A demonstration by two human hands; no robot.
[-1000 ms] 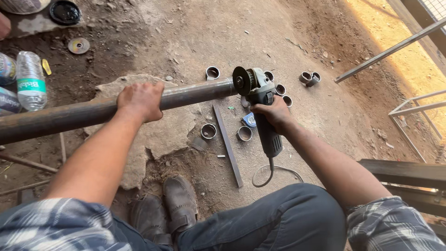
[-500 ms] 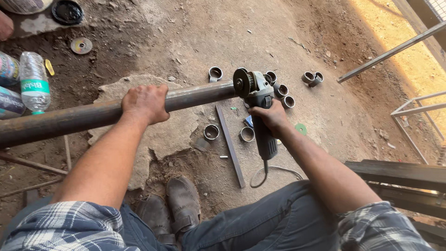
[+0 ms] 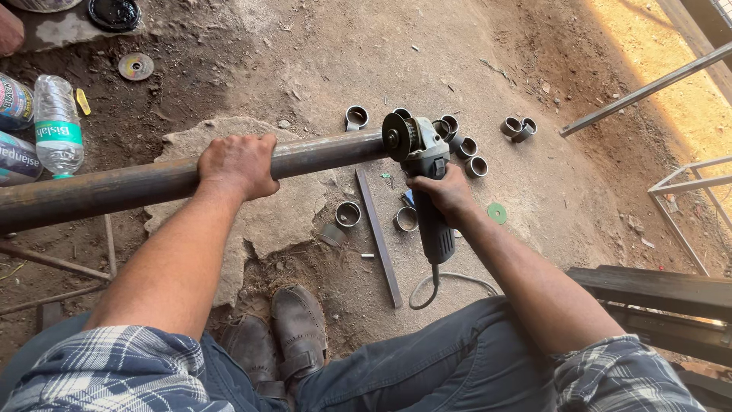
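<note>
Left hand [image 3: 238, 164] wrapped around steel pipe [image 3: 152, 180] — right hand [image 3: 446, 192] clenched on angle grinder [image 3: 423, 164], disc at pipe's end

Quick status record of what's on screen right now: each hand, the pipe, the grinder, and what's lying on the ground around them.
left hand: gripping the pipe from above
right hand: wrapped around the grinder body
pipe: long, dark, rusty, roughly level, end at the grinder disc
angle grinder: disc against the pipe end, cord trailing toward the person
ground: bare dirt
cut rings: scattered past the pipe end
flat metal bar: lying on the ground
plastic bottle: far left
</note>
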